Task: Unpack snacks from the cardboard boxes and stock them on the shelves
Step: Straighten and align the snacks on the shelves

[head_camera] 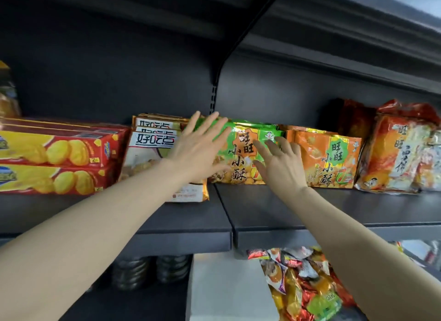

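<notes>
Green snack bags [241, 151] stand upright at the middle of the dark shelf [334, 208]. My left hand [198, 151] lies flat with spread fingers against their left side, partly over the white and orange biscuit packs [152, 153]. My right hand [279, 163] touches the front of the green bags with straight fingers. Orange bags of the same snack [327, 158] stand just to the right. No cardboard box is in view.
Red biscuit boxes [59, 158] are stacked at the left. Orange rice-cracker bags [401, 153] fill the right end. On the shelf below sit a white box [222, 287], a heap of wrapped candies [303, 285] and dark stacked items [152, 270]. Another shelf overhangs above.
</notes>
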### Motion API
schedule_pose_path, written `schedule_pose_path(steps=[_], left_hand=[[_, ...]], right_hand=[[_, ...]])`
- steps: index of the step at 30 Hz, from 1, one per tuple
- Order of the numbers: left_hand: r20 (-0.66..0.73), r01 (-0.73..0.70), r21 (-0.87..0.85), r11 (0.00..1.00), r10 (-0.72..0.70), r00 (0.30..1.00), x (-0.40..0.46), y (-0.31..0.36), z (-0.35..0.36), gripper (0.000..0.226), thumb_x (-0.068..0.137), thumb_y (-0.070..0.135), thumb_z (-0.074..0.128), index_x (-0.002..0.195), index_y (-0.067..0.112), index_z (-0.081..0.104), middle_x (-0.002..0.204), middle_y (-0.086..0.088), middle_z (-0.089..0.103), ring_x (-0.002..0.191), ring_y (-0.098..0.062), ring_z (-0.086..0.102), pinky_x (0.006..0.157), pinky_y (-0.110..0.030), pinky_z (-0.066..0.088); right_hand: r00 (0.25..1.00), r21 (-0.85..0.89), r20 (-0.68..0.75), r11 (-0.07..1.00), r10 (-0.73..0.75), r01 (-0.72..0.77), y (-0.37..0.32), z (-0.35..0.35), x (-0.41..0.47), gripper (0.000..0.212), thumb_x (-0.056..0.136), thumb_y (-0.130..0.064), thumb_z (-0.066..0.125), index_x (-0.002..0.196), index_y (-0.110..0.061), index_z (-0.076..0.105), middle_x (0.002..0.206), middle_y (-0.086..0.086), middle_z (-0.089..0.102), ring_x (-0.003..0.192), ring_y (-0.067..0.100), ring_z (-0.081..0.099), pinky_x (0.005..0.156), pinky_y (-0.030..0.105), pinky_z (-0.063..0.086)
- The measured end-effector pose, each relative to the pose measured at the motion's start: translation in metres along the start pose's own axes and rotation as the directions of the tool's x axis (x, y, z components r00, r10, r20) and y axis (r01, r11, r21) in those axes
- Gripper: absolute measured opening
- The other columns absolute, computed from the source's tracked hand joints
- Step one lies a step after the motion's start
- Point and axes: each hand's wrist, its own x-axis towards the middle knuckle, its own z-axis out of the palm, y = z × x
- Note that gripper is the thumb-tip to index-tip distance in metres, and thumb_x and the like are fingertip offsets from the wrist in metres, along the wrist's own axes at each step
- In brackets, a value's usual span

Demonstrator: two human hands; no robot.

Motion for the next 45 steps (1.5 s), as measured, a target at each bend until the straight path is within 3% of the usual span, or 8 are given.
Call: schedule_pose_path(steps=[5, 12, 22, 28, 31, 39, 43, 45], left_hand=[[0.031, 0.065, -0.16, 0.985, -0.06, 0.998, -0.046, -0.053, -0.005, 0.108, 0.076, 0.091, 0.0, 0.158, 0.021, -0.003, 0.165, -0.001, -0.012, 0.151, -0.018, -0.017, 0.122, -0.049, -0.008], [0.249, 0.057, -0.193, 0.98, -0.007, 0.968, -0.107, -0.102, 0.006, 0.128, 0.06, 0.103, 0.016, 0.152, 0.024, -0.026, 0.156, -0.001, -0.039, 0.138, -0.016, -0.044, 0.119, -0.046, -0.015], [0.131, 0.088, 0.015, 0.996, -0.089, 0.987, -0.105, -0.09, 0.021, 0.109, 0.092, 0.07, 0.04, 0.153, 0.0, -0.015, 0.16, -0.02, -0.023, 0.148, -0.035, -0.023, 0.123, -0.047, -0.004], [0.109, 0.226, 0.084, 0.97, -0.235, 0.966, -0.091, -0.084, 0.029, 0.086, 0.102, 0.025, 0.046, 0.152, 0.0, -0.02, 0.157, -0.026, -0.026, 0.146, -0.042, -0.023, 0.122, -0.051, -0.003], [0.115, 0.237, 0.149, 0.96, -0.255, 0.96, -0.085, -0.083, 0.035, 0.083, 0.103, 0.018, 0.041, 0.148, 0.0, -0.026, 0.155, -0.027, -0.03, 0.145, -0.043, -0.026, 0.122, -0.052, -0.001], [0.222, 0.212, 0.257, 0.943, -0.271, 0.937, -0.075, -0.083, 0.032, 0.109, 0.097, 0.057, 0.048, 0.146, 0.0, -0.03, 0.156, -0.027, -0.029, 0.145, -0.045, -0.025, 0.121, -0.054, -0.002], [0.32, 0.151, 0.181, 0.972, -0.203, 0.926, -0.06, -0.102, 0.001, 0.136, 0.071, 0.076, 0.064, 0.153, 0.006, -0.019, 0.159, -0.024, -0.022, 0.146, -0.042, -0.024, 0.12, -0.055, -0.009], [0.422, 0.203, 0.092, 0.975, -0.223, 0.879, -0.045, -0.128, -0.016, 0.148, 0.058, 0.084, 0.068, 0.154, 0.011, -0.019, 0.16, -0.02, -0.022, 0.146, -0.038, -0.026, 0.12, -0.052, -0.013]], right_hand=[[0.992, 0.186, -0.115, 0.98, -0.051, 0.072, -0.071, -0.03, 0.006, 0.053, 0.101, -0.048, 0.041, 0.148, -0.025, 0.047, 0.147, 0.013, 0.051, 0.136, 0.039, 0.044, 0.105, 0.055, 0.035], [0.94, 0.369, 0.015, 0.876, -0.341, 0.312, -0.128, -0.042, 0.019, 0.087, 0.086, -0.079, 0.039, 0.159, -0.034, 0.02, 0.167, 0.008, 0.012, 0.153, 0.036, 0.012, 0.118, 0.06, 0.024], [0.913, 0.175, 0.083, 0.908, -0.399, 0.381, -0.155, -0.006, 0.044, 0.096, 0.087, -0.082, 0.028, 0.159, -0.03, -0.008, 0.167, 0.01, -0.013, 0.153, 0.033, -0.011, 0.123, 0.052, 0.011], [0.945, 0.096, 0.081, 0.946, -0.316, 0.308, -0.162, 0.005, 0.061, 0.112, 0.081, -0.086, 0.035, 0.159, -0.019, -0.011, 0.164, 0.02, -0.015, 0.152, 0.037, -0.014, 0.123, 0.054, -0.003], [0.943, 0.046, 0.076, 0.946, -0.323, 0.32, -0.162, 0.012, 0.066, 0.114, 0.08, -0.087, 0.039, 0.16, -0.017, -0.005, 0.165, 0.022, -0.009, 0.152, 0.04, -0.008, 0.122, 0.058, 0.005], [0.936, 0.083, 0.047, 0.935, -0.349, 0.345, -0.157, 0.019, 0.071, 0.114, 0.077, -0.088, 0.038, 0.161, -0.018, 0.006, 0.165, 0.021, 0.005, 0.153, 0.04, 0.005, 0.116, 0.067, 0.014], [0.944, 0.304, -0.246, 0.908, -0.218, 0.289, -0.139, 0.001, 0.09, 0.078, 0.096, -0.07, 0.035, 0.153, -0.016, 0.039, 0.152, 0.013, 0.045, 0.143, 0.033, 0.038, 0.116, 0.059, 0.026], [0.975, 0.394, -0.22, 0.91, -0.042, 0.128, -0.127, -0.012, 0.119, 0.055, 0.104, -0.048, 0.04, 0.147, -0.014, 0.046, 0.14, 0.012, 0.055, 0.128, 0.034, 0.051, 0.108, 0.048, 0.039]])
